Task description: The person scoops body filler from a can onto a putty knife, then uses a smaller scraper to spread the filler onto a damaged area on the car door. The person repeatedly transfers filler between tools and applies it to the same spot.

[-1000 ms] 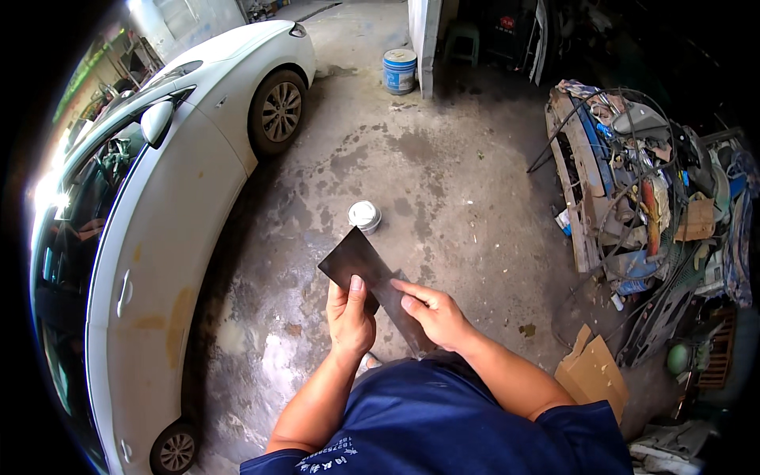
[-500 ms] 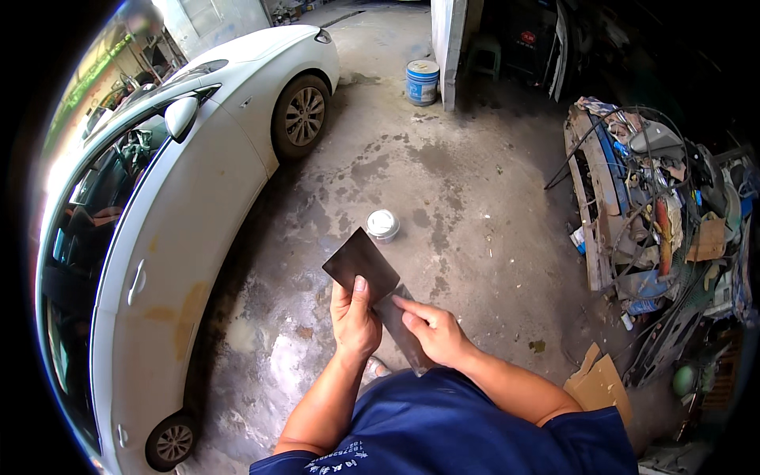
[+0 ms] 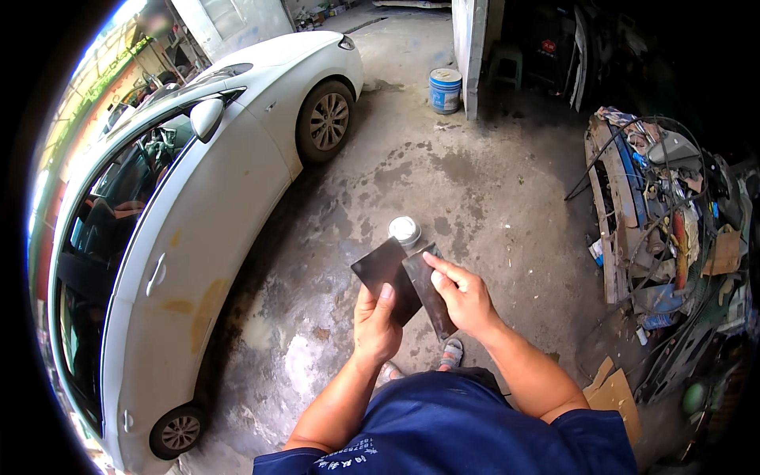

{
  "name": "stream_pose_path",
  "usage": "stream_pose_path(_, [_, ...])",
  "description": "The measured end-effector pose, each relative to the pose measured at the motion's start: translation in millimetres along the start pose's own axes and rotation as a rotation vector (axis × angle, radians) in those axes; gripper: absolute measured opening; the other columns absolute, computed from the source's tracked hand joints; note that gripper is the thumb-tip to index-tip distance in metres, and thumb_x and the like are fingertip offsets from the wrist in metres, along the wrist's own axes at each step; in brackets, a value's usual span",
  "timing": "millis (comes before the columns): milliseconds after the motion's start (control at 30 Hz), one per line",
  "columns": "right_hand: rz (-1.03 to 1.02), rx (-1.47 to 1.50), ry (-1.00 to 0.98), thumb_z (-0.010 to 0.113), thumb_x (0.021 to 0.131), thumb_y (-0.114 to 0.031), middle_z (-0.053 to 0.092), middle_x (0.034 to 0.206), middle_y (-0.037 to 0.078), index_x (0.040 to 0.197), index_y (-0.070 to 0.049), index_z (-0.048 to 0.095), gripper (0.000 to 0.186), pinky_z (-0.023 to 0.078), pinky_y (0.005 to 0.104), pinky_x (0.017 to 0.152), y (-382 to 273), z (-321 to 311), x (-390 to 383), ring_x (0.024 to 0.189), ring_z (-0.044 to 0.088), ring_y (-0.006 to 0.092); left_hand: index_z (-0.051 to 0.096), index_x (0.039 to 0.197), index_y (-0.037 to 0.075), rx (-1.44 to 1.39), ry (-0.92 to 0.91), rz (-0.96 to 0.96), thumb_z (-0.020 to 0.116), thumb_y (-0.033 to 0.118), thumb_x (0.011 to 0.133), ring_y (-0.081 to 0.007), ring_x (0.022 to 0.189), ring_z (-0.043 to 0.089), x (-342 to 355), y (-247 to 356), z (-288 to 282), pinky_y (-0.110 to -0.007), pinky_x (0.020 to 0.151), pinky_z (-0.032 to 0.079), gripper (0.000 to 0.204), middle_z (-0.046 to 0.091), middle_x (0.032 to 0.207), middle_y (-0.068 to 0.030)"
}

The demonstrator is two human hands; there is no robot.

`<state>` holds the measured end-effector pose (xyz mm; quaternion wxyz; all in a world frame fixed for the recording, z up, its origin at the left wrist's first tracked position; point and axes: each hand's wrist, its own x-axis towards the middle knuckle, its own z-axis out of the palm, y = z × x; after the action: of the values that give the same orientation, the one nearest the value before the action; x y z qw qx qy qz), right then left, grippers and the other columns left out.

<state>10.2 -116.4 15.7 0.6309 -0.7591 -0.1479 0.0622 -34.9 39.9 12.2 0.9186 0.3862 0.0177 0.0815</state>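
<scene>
Grips black sheet [image 3: 388,265] by lower-left edge with left hand [image 3: 377,328], likely for steadiness; pinches dark strip [image 3: 431,297] near upper end with right hand [image 3: 469,305], likely for control; holds both above floor [image 3: 514,237].

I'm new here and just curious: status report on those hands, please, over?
Left hand gripping dark flat sheet. Right hand holding narrower dark strip. White-topped tub on floor beyond, partly hidden behind the sheet.

Daylight from upper L, blown out nr rim; upper R v. dark, detail lost. Floor [image 3: 305,360] has pale sheen lower L of ctr, dark shadow along car [image 3: 206,198]. Fisheye bends edges, corners black.
</scene>
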Motion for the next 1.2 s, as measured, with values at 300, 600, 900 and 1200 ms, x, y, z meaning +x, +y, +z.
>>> stream_pose_path(300, [-0.100,0.033,0.050,0.052,0.096,-0.013,0.068,0.104,0.017,0.125,-0.003,0.059,0.031,0.048,0.0271,0.082,-26,-21,39,0.091,0.063,0.0156,0.050,0.130,0.007,0.062,-0.058,-0.186,0.049,0.008,0.098,-0.0183,0.119,0.052,-13,12,-15,-0.036,0.103,0.040,0.032,0.056,0.128,-0.0065])
stream_pose_path(600, [0.323,0.721,-0.437,0.050,0.098,-0.012,0.058,0.129,0.008,0.134,-0.001,0.051,0.037,0.041,0.0284,0.100,-6,-11,-17,0.117,0.054,0.0143,0.046,0.134,0.012,-0.118,-0.058,-0.451,0.064,0.015,0.089,-0.0228,0.115,0.055,-12,44,-25,-0.043,0.099,0.044,0.049,0.057,0.126,-0.0054])
stream_pose_path(900, [0.046,0.332,-0.412,0.051,0.098,-0.012,0.062,0.123,0.008,0.133,-0.003,0.053,0.036,0.044,0.0279,0.096,-34,-5,-25,0.109,0.057,0.0136,0.042,0.136,0.013,-0.170,0.192,-0.379,0.053,0.040,0.094,-0.0106,0.061,0.043,-1,29,-20,-0.023,0.054,0.036,0.051,0.050,0.077,-0.0012])
stream_pose_path(1200, [0.107,0.224,-0.410,0.050,0.098,-0.013,0.066,0.113,0.009,0.132,-0.003,0.054,0.035,0.048,0.0232,0.086,-39,22,-13,0.098,0.060,0.0101,0.054,0.105,0.008,-0.016,0.328,-0.458,0.040,0.054,0.097,-0.0169,0.079,0.057,-8,22,8,-0.030,0.069,0.049,0.049,0.058,0.089,-0.0062])
